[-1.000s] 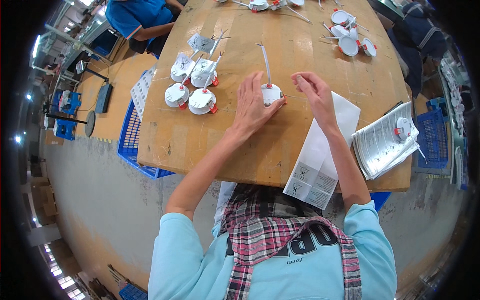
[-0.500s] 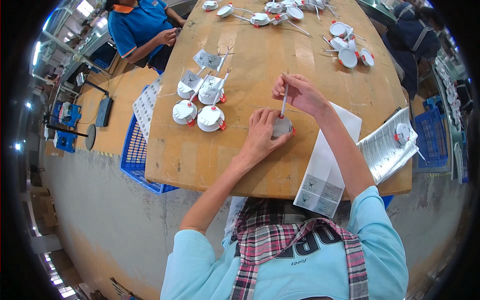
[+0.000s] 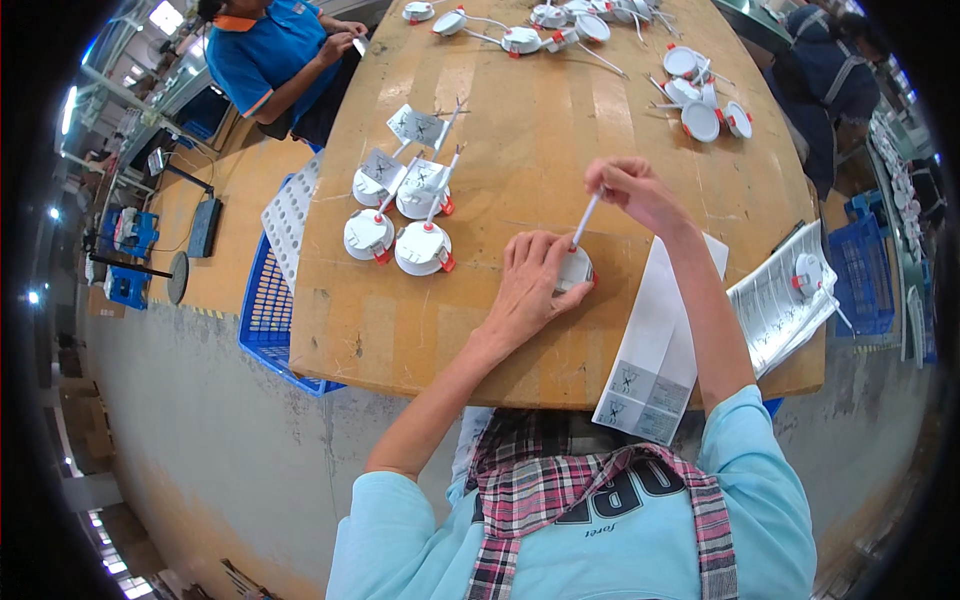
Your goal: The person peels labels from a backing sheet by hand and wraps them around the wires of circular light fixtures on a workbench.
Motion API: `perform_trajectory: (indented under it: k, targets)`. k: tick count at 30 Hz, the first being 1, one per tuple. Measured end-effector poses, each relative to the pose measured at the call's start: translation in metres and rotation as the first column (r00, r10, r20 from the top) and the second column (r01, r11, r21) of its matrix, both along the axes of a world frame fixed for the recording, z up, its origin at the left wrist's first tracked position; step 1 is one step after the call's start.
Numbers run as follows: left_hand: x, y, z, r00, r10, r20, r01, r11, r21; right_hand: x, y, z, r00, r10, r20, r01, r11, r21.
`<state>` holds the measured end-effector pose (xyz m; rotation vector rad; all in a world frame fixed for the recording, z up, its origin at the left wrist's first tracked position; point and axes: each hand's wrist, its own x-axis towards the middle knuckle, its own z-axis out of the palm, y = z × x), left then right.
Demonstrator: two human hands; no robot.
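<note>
My left hand (image 3: 525, 285) is closed round the edge of a small white round downlight (image 3: 574, 272) on the table, pressing it down. Part of the lamp hides under the fingers. A white cable (image 3: 586, 222) rises from it, leaning right, and my right hand (image 3: 640, 192) pinches its upper end. To the left stand several similar downlights, including a front one (image 3: 420, 247) with red clips and an upright cable. Printed labels, such as this grey one (image 3: 416, 125), hang on the cables of some. Beneath my right forearm lies a white label sheet (image 3: 655, 335).
A stack of printed sheets in clear film (image 3: 775, 305) lies at the right, with a downlight (image 3: 807, 272) on top. More downlights (image 3: 700, 120) are heaped at the far side. A blue basket (image 3: 270, 325) stands beside the table's left edge. A co-worker in blue (image 3: 265, 60) stands far left.
My right hand has moved right and slightly nearer, tilting the cable from nearly upright to rightward. My left hand still holds the downlight. The co-worker's hands have come together.
</note>
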<state>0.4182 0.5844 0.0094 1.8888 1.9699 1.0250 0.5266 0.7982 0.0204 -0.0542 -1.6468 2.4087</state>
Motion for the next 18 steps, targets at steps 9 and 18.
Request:
perform_trajectory:
  k: [9, 18]
  targets:
    - [0.001, 0.004, -0.008, 0.988, 0.091, -0.125, -0.091, 0.996, 0.011, -0.008, -0.013, 0.024, 0.924, -0.331, 0.191, 0.295, 0.936, 0.191]
    - [0.004, 0.004, -0.007, 0.985, 0.134, -0.109, -0.128, 0.99, 0.062, -0.026, -0.029, 0.006, 0.836, -0.531, 0.136, 0.519, 0.847, 0.118]
